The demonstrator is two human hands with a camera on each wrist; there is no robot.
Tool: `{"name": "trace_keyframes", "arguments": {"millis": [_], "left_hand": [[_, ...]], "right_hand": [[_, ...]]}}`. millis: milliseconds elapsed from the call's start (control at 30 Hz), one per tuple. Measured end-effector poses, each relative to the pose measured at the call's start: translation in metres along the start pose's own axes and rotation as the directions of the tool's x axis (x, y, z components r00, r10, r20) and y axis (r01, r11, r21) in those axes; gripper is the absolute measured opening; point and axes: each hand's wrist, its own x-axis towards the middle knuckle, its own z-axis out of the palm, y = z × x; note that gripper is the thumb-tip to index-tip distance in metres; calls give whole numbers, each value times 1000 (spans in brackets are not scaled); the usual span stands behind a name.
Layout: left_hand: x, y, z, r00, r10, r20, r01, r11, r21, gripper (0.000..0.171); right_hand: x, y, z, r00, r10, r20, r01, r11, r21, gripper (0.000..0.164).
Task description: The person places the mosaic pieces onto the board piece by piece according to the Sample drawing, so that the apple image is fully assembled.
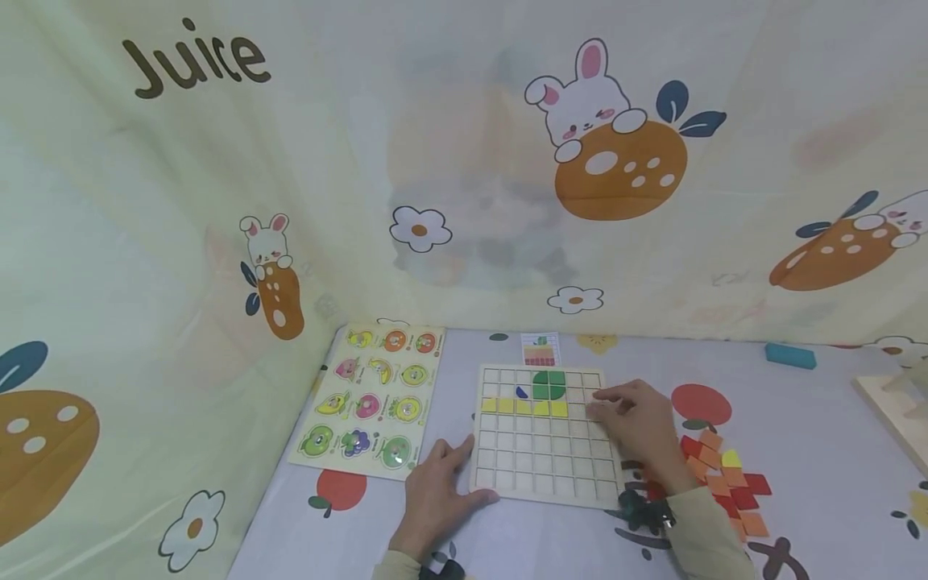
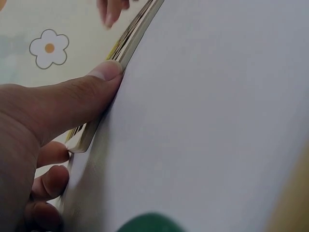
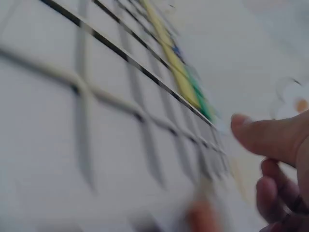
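Observation:
A pale wooden grid board lies on the table. A row of yellow squares, a green rounded shape and a small blue piece sit in its upper cells. My left hand holds the board's near left corner, the thumb along the near edge and the other fingers by the left side. Over the board's right edge is my right hand, thumb and forefinger near the upper right cells. No piece shows between its fingers. The right wrist view is blurred.
Right of the board lie several loose red and orange pieces and a yellow one. A fruit picture board lies at left. Behind stands a small pattern card. Farther right are a teal block and a wooden object.

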Motion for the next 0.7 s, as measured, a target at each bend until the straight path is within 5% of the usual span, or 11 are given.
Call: {"name": "trace_keyframes", "arguments": {"millis": [233, 333, 467, 700], "left_hand": [[0, 1, 2, 1000, -7, -5, 7, 1000, 17, 97], [-1, 1, 1, 1000, -6, -8, 7, 1000, 18, 97], [-1, 2, 1, 1000, -7, -9, 7, 1000, 15, 97], [-1, 3, 1, 1000, -7, -14, 7, 1000, 10, 97]], "right_hand": [[-11, 42, -79, 986, 146, 78, -133, 979, -153, 71], [-15, 62, -103, 960, 237, 150, -198, 951, -236, 86], [-22, 79, -117, 909, 344, 234, -273, 918, -288, 94], [-28, 93, -118, 896, 371, 245, -305, 913, -270, 84]]}}
